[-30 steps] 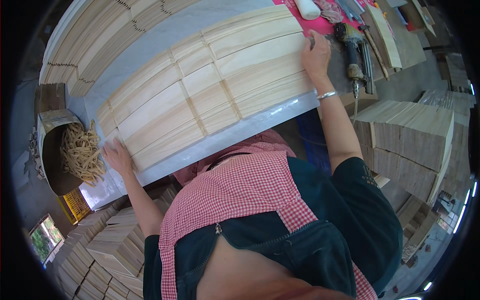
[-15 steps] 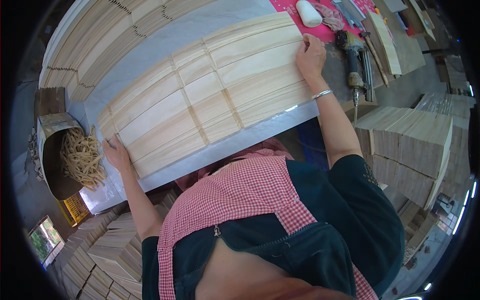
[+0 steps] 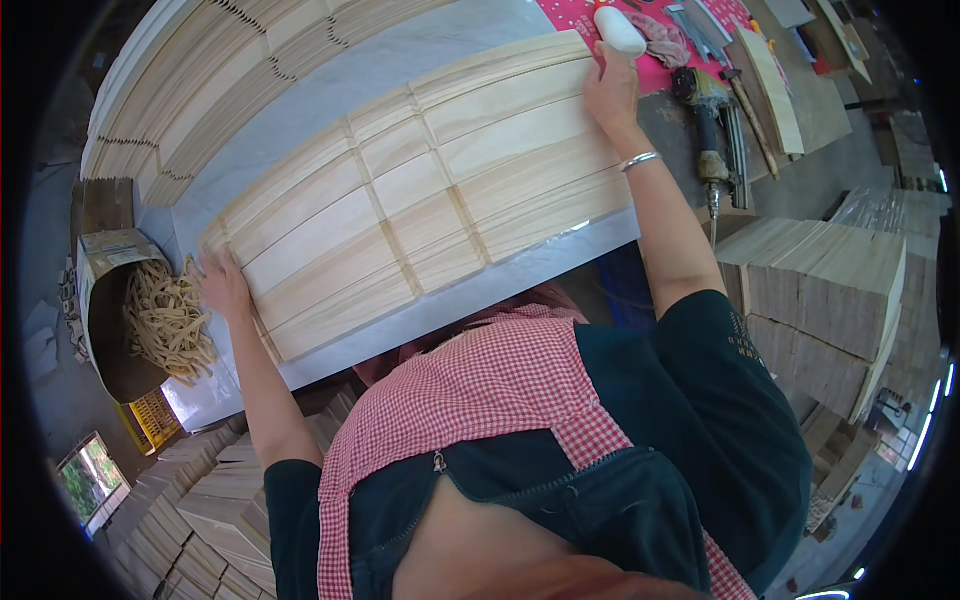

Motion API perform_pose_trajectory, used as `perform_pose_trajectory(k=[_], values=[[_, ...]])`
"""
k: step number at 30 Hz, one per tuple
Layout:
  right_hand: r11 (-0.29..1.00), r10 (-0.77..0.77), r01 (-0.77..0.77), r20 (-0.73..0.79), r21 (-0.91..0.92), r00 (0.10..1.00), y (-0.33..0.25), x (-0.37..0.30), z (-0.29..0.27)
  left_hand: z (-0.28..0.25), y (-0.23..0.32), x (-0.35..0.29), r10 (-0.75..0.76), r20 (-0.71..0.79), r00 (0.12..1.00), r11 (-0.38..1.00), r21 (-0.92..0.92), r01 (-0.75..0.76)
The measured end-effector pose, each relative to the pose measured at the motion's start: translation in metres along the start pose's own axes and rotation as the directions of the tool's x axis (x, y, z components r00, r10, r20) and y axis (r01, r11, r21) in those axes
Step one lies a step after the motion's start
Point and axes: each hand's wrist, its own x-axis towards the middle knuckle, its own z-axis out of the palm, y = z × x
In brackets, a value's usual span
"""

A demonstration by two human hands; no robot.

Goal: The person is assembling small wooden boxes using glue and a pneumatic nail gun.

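- A pale workbench (image 3: pixel 330 45) in a woodshop crowded with stacked timber carries a wide panel of light wooden slats (image 3: pixel 420 200).
- Since a second ago the panel has slid toward twelve o'clock and lies squarer; I judge it is being aligned.
- The left hand (image 3: pixel 222 283), fingers spread flat, presses the panel's nine o'clock end without gripping.
- The right hand (image 3: pixel 610 95) has moved up to the three o'clock end, palm down, nothing clasped.
- At nine o'clock, an open cardboard box (image 3: pixel 100 255) holds tangled tan strips (image 3: pixel 168 322).
- A nail gun (image 3: pixel 708 110) rests at two o'clock, a white block (image 3: pixel 620 30) beside the fingertips.
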Motion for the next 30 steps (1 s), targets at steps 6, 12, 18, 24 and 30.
perform_pose_trajectory(k=[6,12,18,24,30], values=[[0.999,0.001,-0.002,-0.009,-0.035,1.0,0.002,-0.004,0.007,0.005,0.012,0.01,-0.06,0.162,0.985,0.97,-0.222,0.096],[0.997,-0.01,0.011,0.019,-0.071,1.0,-0.01,-0.003,0.003,0.009,0.008,0.013,-0.067,0.169,0.983,0.976,-0.195,0.1],[0.99,-0.038,0.047,0.071,-0.131,0.997,-0.012,-0.004,-0.001,-0.01,0.032,0.011,-0.115,0.145,0.983,0.989,-0.072,0.126],[0.981,-0.032,0.0,-0.166,-0.194,0.986,-0.006,0.027,-0.016,-0.031,0.061,-0.001,0.013,-0.018,1.0,0.999,-0.034,-0.013],[0.963,0.092,-0.112,-0.093,-0.246,0.991,0.044,0.045,0.002,-0.065,0.22,-0.036,0.385,-0.094,0.918,0.812,-0.439,-0.385]])
